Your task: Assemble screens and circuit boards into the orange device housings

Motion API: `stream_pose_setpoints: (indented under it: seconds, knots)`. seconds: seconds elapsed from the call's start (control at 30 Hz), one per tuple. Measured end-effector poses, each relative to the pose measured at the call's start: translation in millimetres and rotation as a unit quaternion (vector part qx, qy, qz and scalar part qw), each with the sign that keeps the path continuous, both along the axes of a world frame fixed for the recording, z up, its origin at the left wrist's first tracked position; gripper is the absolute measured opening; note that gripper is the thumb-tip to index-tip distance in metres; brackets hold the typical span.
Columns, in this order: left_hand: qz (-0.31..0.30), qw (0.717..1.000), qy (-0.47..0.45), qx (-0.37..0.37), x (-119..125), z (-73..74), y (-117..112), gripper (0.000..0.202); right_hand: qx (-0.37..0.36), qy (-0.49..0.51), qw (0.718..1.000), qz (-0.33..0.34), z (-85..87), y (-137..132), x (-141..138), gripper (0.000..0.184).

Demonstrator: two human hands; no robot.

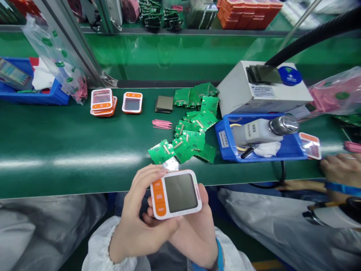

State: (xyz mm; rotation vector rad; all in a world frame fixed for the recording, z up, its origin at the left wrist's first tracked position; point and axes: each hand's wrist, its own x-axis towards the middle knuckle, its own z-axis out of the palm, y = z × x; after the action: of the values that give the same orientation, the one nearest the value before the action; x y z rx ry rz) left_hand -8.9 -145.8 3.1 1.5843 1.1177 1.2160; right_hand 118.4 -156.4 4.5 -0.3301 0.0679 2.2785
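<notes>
Between both hands, in front of the bench edge, is a white and orange device with a grey LCD screen and orange buttons. My left hand grips its left side, fingers on the upper edge and thumb along the lower one. Under and to the right of it, my right hand supports the device, its fingers partly hidden behind. Just beyond lie several green circuit boards in a loose pile, with a small silvery piece at the near end. Pink strips and a stack of dark LCD panels sit left of the pile.
White and orange casings are stacked at left, beside a single casing. A blue tray holds a bottle. Behind it stands a white box. A co-worker's hand rests at far right. Another blue bin is far left.
</notes>
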Motion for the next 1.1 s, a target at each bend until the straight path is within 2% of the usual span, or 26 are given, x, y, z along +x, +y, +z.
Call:
stream_pose_setpoints:
  seconds: [0.17,0.37,0.57,0.9,1.1]
  knots:
    - [0.020,1.000,-0.012,-0.003,1.6,-1.8,-0.9,0.071,0.004,-0.028,1.000,0.009,-3.1,0.5,0.5,0.062]
    - [0.011,1.000,0.000,-0.004,1.8,-0.6,1.8,0.071,0.029,-0.004,1.000,-0.001,-2.9,1.5,0.3,0.057]
    - [0.006,1.000,0.006,0.005,5.0,0.4,2.6,0.069,0.026,-0.003,1.000,-0.008,-2.6,3.4,1.5,0.055]
    - [0.002,0.999,-0.028,-0.022,16.2,1.3,3.7,0.073,0.016,-0.042,0.999,0.007,-3.6,7.7,8.1,0.057]
    - [-0.007,0.999,-0.020,-0.043,21.5,1.7,8.7,0.073,0.005,-0.045,0.999,-0.012,-1.2,13.6,14.0,0.056]
